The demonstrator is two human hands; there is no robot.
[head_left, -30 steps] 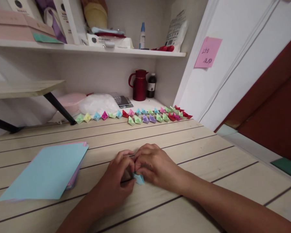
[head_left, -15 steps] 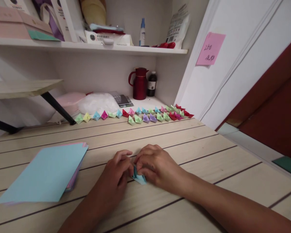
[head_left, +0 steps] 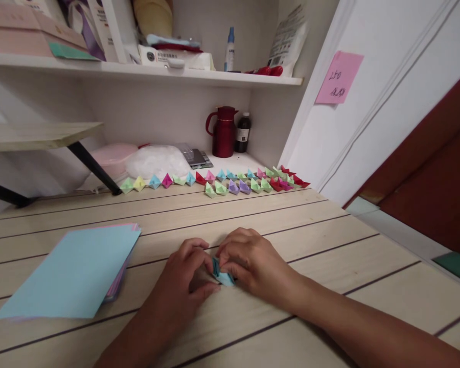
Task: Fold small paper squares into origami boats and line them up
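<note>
A small piece of folded blue paper (head_left: 226, 279) is on the table between my two hands, partly covered by fingers. My right hand (head_left: 249, 258) is closed, pinching its upper part between thumb and fingers. From the other side my left hand (head_left: 187, 271) comes close, thumb and index finger spread apart around the paper's left edge; the index fingertip seems to touch it. Rows of small folded paper boats (head_left: 233, 187) in many colours stand along the back of the table.
To the left lies a stack of coloured paper (head_left: 72, 271), blue sheet on top. A dark red jug (head_left: 223, 133) and a brown bottle (head_left: 243, 134) stand behind the boats. A black-legged wooden stand (head_left: 42, 135) is at the left, beside a white plastic bag (head_left: 157, 162).
My left thumb has moved out and away from the index finger. My right hand still pinches the blue paper, and more of its folds show. The view has shifted slightly.
</note>
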